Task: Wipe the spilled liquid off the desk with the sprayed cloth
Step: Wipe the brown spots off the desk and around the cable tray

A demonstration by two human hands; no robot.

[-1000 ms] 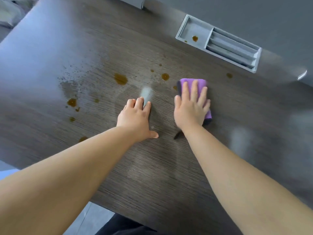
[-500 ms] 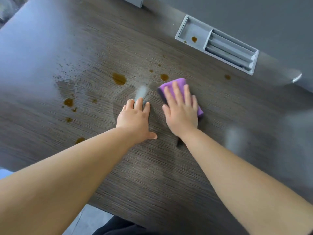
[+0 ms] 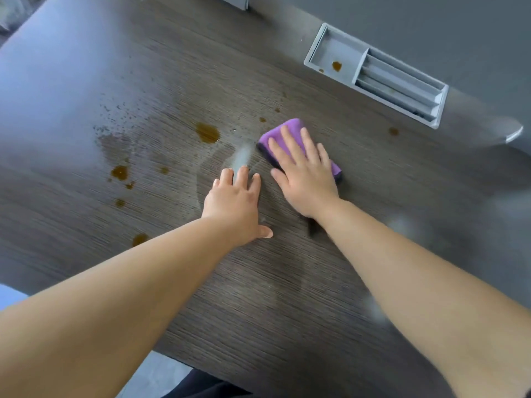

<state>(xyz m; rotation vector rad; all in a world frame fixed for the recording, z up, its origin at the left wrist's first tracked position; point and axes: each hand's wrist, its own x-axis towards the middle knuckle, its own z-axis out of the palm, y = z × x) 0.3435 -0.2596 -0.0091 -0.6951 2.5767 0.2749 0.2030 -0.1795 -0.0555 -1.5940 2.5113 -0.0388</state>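
Fingers (image 3: 290, 146) of the right hand (image 3: 307, 182) lie straight, pressing the purple cloth (image 3: 283, 131) onto the desk (image 3: 287, 282), not clutching it. Just left, the left hand (image 3: 234, 202) rests flat, grasping nothing. Brown spill drops (image 3: 207, 133) lie farther left; a grey tray (image 3: 337, 48), also spotted, sits far right.

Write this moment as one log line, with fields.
step: wiping | right hand: flat on purple cloth | left hand: flat on desk | brown drops: unwiped, leftward
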